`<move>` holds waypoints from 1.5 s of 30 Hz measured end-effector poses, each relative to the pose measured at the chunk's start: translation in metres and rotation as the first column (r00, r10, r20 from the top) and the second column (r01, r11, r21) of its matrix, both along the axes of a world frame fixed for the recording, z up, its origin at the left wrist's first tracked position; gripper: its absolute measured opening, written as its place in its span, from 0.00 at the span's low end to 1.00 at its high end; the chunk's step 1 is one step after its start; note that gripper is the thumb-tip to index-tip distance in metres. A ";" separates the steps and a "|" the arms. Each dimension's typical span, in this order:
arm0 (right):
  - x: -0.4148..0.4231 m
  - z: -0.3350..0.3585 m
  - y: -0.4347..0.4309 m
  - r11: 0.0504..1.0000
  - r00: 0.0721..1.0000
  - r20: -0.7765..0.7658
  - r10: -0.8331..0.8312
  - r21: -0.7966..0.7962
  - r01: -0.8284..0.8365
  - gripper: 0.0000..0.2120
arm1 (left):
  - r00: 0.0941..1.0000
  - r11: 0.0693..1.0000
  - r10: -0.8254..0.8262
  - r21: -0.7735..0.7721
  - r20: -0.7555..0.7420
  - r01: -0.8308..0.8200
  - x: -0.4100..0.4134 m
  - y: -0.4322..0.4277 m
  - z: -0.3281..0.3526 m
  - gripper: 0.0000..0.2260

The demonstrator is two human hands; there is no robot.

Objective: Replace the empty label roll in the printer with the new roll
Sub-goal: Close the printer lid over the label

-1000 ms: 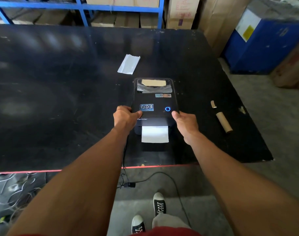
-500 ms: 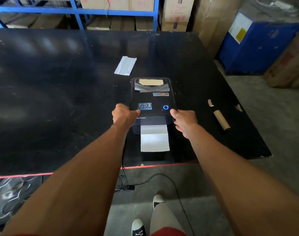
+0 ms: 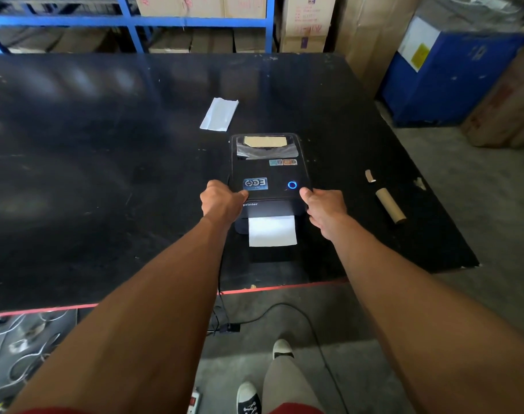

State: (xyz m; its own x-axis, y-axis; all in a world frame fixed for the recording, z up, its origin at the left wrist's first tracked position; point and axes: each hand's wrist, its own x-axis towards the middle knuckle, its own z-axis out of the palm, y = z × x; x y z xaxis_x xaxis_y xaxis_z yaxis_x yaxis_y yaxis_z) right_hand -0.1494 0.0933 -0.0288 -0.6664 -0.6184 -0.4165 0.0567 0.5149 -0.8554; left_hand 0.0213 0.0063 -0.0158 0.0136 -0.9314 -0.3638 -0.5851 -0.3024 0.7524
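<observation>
Black table (image 3: 105, 174) under printer (image 3: 269, 171); blue shelving (image 3: 75, 20)

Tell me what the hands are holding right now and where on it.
The left hand and right hand grip the printer by its front corners.

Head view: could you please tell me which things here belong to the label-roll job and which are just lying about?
Job: printer, paper strip at its slot, empty cardboard core, left hand and right hand gripping the printer's front corners.
Lying about: white slip, cardboard scrap, blue box.
</observation>
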 end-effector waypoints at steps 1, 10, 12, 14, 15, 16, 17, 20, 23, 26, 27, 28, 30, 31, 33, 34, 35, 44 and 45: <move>0.000 0.000 0.000 1.000 1.000 0.002 0.003 0.001 -0.003 0.11 | 1.000 1.000 0.000 -0.003 0.002 0.000 0.000 0.000 0.000 0.18; 0.000 0.002 0.000 1.000 1.000 -0.010 0.003 0.017 -0.003 0.12 | 1.000 1.000 0.001 0.001 -0.007 -0.001 -0.001 -0.001 -0.002 0.19; 0.000 0.002 0.000 1.000 1.000 -0.010 0.002 0.016 -0.002 0.12 | 1.000 1.000 0.005 -0.001 -0.015 -0.005 -0.001 -0.001 -0.002 0.19; 0.000 0.001 0.001 1.000 1.000 -0.008 0.005 0.013 -0.005 0.12 | 1.000 1.000 0.004 -0.005 -0.018 -0.004 -0.001 0.000 -0.002 0.20; 0.000 0.001 0.001 1.000 1.000 -0.009 0.005 0.011 -0.005 0.12 | 1.000 1.000 0.002 -0.005 -0.020 -0.003 -0.001 -0.001 -0.002 0.20; 0.000 0.000 0.000 1.000 1.000 -0.008 0.003 0.008 -0.003 0.11 | 1.000 1.000 0.002 -0.002 -0.022 -0.002 -0.001 -0.001 -0.002 0.20; 0.000 0.000 0.000 1.000 1.000 -0.004 0.000 0.005 0.000 0.10 | 1.000 1.000 0.001 0.000 -0.020 -0.001 -0.001 -0.002 -0.003 0.20; 0.000 -0.001 0.000 1.000 1.000 0.002 -0.009 0.001 0.009 0.08 | 1.000 1.000 0.003 0.004 -0.011 -0.003 -0.001 -0.002 -0.004 0.20; -0.001 -0.002 -0.001 1.000 1.000 0.000 -0.027 -0.002 0.027 0.08 | 1.000 1.000 0.009 -0.003 -0.017 -0.010 0.000 -0.002 -0.006 0.21; 0.000 -0.002 -0.001 0.999 0.999 0.004 -0.039 0.012 0.039 0.10 | 1.000 1.000 0.011 -0.012 -0.014 -0.011 0.000 -0.003 -0.007 0.21; 0.000 -0.002 -0.001 0.999 0.999 0.004 -0.040 0.016 0.040 0.10 | 1.000 1.000 0.013 -0.015 -0.015 -0.013 0.000 -0.003 -0.007 0.21; 0.000 -0.002 -0.001 0.999 0.999 0.000 -0.038 0.018 0.038 0.09 | 1.000 1.000 0.015 -0.018 -0.016 -0.015 0.000 -0.003 -0.007 0.21; 0.000 -0.002 -0.001 0.999 0.999 -0.009 -0.035 0.016 0.035 0.09 | 1.000 1.000 0.020 -0.020 -0.020 -0.020 0.000 -0.003 -0.007 0.21; 0.000 -0.002 -0.001 0.999 0.999 -0.012 -0.034 0.015 0.035 0.09 | 1.000 1.000 0.020 -0.022 -0.019 -0.020 0.000 -0.002 -0.008 0.20; 0.000 -0.002 -0.001 0.999 0.999 -0.011 -0.037 0.012 0.037 0.09 | 1.000 1.000 0.019 -0.023 -0.021 -0.019 0.000 -0.003 -0.008 0.20; 0.000 -0.002 -0.001 0.999 0.999 -0.011 -0.039 0.012 0.039 0.09 | 1.000 1.000 0.018 -0.021 -0.023 -0.019 0.000 -0.003 -0.008 0.21; 0.000 -0.003 -0.001 0.999 0.999 -0.014 -0.040 0.012 0.040 0.10 | 1.000 1.000 0.015 -0.017 -0.022 -0.016 0.000 -0.003 -0.008 0.21; 0.000 -0.005 -0.003 0.999 0.999 -0.022 -0.041 0.011 0.041 0.09 | 1.000 1.000 0.019 -0.017 -0.019 -0.019 0.000 -0.006 -0.011 0.22; 0.000 -0.005 -0.003 0.999 0.999 -0.027 -0.041 0.013 0.042 0.09 | 1.000 1.000 0.021 -0.018 -0.020 -0.022 0.000 -0.006 -0.011 0.22</move>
State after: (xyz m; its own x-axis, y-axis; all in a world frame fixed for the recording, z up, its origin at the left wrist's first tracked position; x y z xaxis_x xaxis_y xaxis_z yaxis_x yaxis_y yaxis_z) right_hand -0.1496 0.0901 -0.0339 -0.7025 -0.5843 -0.4063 0.0555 0.5242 -0.8498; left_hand 0.0216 0.0003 -0.0265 0.0268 -0.9374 -0.3473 -0.5637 -0.3011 0.7692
